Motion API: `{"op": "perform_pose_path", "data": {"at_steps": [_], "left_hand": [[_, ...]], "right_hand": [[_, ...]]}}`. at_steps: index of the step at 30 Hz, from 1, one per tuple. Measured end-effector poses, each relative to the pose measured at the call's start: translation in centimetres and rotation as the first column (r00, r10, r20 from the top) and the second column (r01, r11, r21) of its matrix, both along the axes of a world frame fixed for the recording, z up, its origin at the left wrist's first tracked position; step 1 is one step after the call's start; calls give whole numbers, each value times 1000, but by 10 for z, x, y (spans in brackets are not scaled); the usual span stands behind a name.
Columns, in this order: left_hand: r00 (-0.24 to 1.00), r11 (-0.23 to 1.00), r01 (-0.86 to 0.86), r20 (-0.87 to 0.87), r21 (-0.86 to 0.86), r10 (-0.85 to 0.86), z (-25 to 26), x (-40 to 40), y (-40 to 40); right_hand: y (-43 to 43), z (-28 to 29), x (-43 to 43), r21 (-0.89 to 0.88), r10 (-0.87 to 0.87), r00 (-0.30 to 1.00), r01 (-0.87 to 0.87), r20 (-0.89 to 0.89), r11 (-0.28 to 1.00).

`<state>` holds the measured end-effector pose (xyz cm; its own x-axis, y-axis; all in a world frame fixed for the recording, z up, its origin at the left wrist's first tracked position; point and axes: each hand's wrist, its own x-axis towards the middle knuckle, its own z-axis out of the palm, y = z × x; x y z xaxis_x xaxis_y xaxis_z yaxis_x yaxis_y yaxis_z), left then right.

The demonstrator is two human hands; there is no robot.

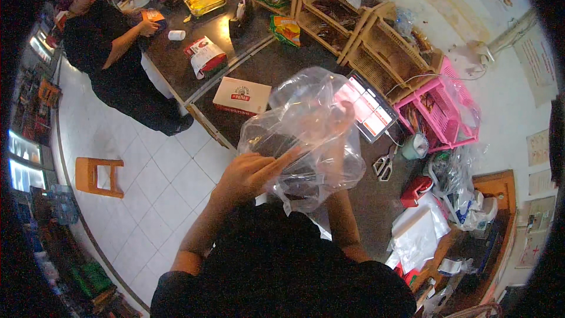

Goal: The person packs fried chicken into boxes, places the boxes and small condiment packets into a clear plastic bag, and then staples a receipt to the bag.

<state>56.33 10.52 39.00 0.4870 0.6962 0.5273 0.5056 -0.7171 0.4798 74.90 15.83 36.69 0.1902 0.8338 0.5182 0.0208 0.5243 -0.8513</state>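
My left hand (247, 174) grips the near left side of a clear plastic bag (300, 97), its index finger stretched along the film. The bag is puffed out and held above the dark counter. My right hand (340, 126) is inside the bag or behind its film; glare and folds blur its fingers, so I cannot tell how they are bent. Just beyond the bag to the left lies a closed white and red cardboard food box (243, 93). A tablet with a lit screen (370, 108) rests right of the bag, and scissors (383, 167) lie nearer me.
A co-worker (101, 48) at the far left counter holds a small box (153, 17). A red and white carton (205, 56) stands nearby. Tan basket racks (371, 48) and a pink basket (441, 110) line the wall. White plastic bags (417, 234) lie right; an orange stool (99, 177) is left.
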Motion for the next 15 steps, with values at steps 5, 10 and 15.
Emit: {"op": "perform_pose_path", "data": {"at_steps": [5, 10, 15], "left_hand": [[1000, 1000, -28, 13, -11, 28, -18, -31, 0], [963, 986, -126, -254, -112, 94, -3, -44, -20], [995, 885, -23, -96, -465, -25, 5, -35, -32]], "right_hand": [[17, 8, 29, -186, -60, 927, -11, -371, 982], [19, 10, 40, -220, -82, 907, -12, -413, 975], [-14, -8, 36, -169, -1, 992, -20, -126, 985]]}}
